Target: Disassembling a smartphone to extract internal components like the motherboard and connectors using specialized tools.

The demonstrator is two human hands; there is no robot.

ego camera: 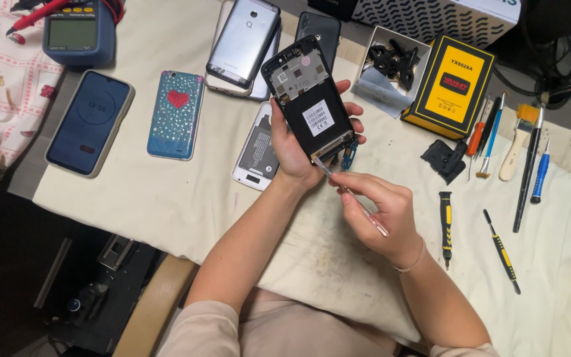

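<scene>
Left hand [292, 149]: grasps an opened phone [307, 99], back cover off, tilted above the desk's middle. Right hand [381, 208]: pinches a slim screwdriver [351, 196], tip at the phone's lower edge by a small blue board [348, 155]. Step, by judgement: freeing bottom parts; next calls for a steady tip. Outward: white back cover [254, 153] beneath; yellow box [449, 84] and brush [518, 140] toward the right edge; heart-patterned phone [176, 114] left.

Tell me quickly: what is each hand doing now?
Left hand: closed around the opened phone.
Right hand: closed on a thin tool, tip at the phone's bottom edge.
</scene>
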